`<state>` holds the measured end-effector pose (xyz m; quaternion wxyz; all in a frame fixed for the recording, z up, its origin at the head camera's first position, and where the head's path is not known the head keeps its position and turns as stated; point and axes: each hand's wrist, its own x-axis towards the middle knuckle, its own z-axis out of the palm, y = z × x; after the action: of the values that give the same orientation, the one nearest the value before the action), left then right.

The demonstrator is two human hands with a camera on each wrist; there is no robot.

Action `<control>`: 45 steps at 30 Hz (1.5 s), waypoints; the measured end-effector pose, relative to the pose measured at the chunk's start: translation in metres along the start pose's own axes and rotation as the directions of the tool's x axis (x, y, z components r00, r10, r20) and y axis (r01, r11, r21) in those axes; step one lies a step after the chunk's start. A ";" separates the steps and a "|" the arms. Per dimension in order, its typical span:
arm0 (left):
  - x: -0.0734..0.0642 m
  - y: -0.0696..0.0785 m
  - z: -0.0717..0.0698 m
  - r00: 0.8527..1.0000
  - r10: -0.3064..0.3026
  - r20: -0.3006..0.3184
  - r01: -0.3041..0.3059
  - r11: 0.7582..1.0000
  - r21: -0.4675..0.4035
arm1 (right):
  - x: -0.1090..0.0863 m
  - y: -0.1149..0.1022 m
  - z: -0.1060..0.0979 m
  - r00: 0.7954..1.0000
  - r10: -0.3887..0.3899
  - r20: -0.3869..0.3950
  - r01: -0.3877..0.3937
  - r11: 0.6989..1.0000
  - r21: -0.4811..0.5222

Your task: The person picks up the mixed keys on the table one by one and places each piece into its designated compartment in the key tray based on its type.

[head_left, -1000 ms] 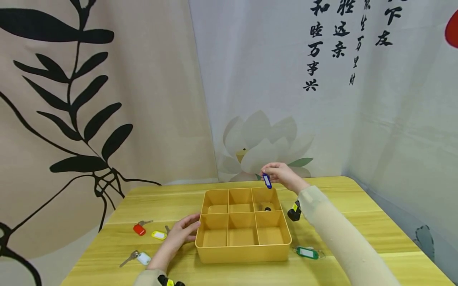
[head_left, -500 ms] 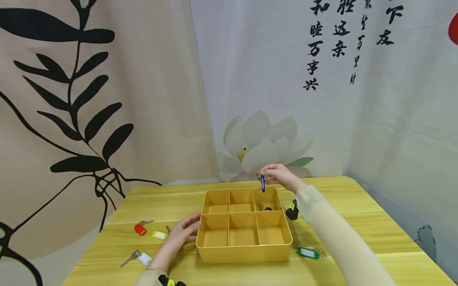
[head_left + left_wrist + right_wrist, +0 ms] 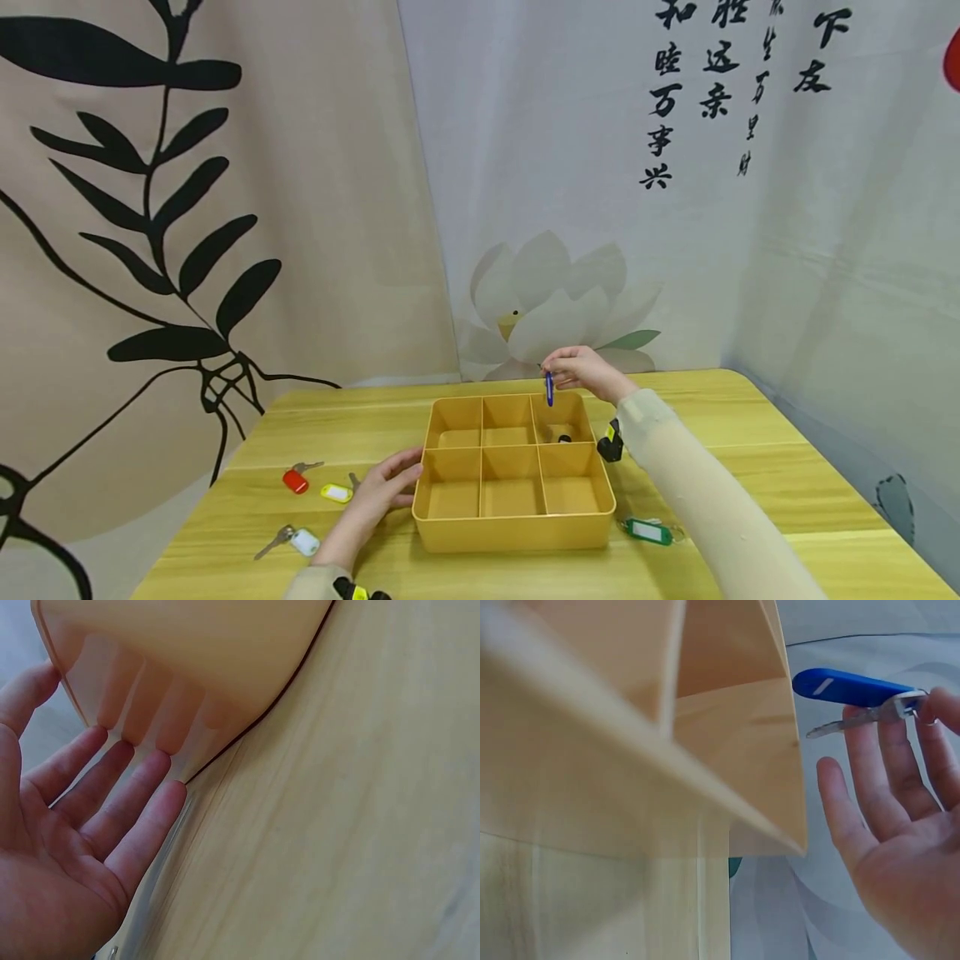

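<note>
The six-compartment yellow organizer box point(image 3: 517, 535) stands mid-table, its far rim near the far edge of the wood-grain table point(image 3: 810, 500); bare wood runs from its right wall to the table's right edge. The right hand point(image 3: 587, 372) is at the rim of the far-right compartment, thumb and fingertips pinched together on the ring of a blue key tag point(image 3: 550, 389) with a metal key point(image 3: 862, 720). Whether the tag hangs over the opening or just past the rim, I cannot tell. A second ago its white label faced the camera; now it hangs edge-on and slightly lower. The left hand point(image 3: 378, 487) stays at the box's left wall – fingers apart and nearly straight, tips touching the smooth, glossy plastic. A small black object point(image 3: 564, 439) lies in the far-right compartment, too small to identify. Left of the box lie rounded plastic tags – red point(image 3: 296, 481), yellow point(image 3: 336, 493) and white point(image 3: 304, 542) – each with a key; a green tag point(image 3: 649, 531) lies just right of it.
</note>
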<state>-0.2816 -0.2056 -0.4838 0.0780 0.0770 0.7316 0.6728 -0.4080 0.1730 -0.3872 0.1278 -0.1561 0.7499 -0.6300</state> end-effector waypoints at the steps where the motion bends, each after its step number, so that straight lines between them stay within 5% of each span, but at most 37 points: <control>1: 0.000 0.000 0.000 1.000 0.000 -0.001 0.000 1.000 0.002 | 0.000 0.000 0.000 1.000 0.003 0.000 -0.003 1.000 -0.003; 45: 0.001 -0.002 0.002 1.000 -0.001 -0.018 0.001 1.000 0.002 | -0.006 -0.008 -0.002 0.996 0.050 0.076 -0.046 0.998 -0.054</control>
<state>-0.2820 -0.2039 -0.4855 0.0719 0.0707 0.7330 0.6727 -0.4026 0.1764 -0.3791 0.1676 -0.1654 0.7641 -0.6006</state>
